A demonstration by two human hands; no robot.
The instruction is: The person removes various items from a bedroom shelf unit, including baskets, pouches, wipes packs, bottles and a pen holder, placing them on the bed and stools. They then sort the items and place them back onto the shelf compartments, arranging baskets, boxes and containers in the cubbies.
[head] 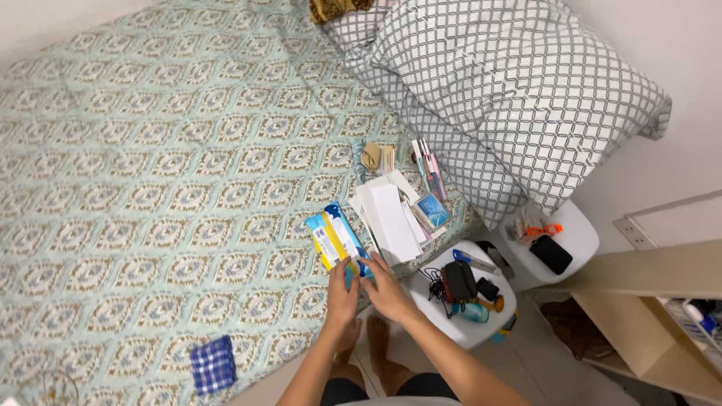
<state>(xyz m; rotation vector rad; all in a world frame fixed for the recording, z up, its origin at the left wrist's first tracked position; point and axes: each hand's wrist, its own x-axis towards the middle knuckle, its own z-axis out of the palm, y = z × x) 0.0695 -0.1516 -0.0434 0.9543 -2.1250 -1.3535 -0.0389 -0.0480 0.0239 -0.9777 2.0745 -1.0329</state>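
Patterned bed (150, 188), blue-yellow packet (336, 239) above both hands (366, 295)

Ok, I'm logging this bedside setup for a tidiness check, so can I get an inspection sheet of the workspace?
Surface: bed with a patterned green sheet.
Job's things: blue and yellow packet, held at the bed edge.
Clutter: white papers, pens, blue checked cloth, two pillows.
Hands: left hand and right hand both grip the packet's near end.
Cables: black cord on a white stool.
Surroundings: second stool, wooden shelf.
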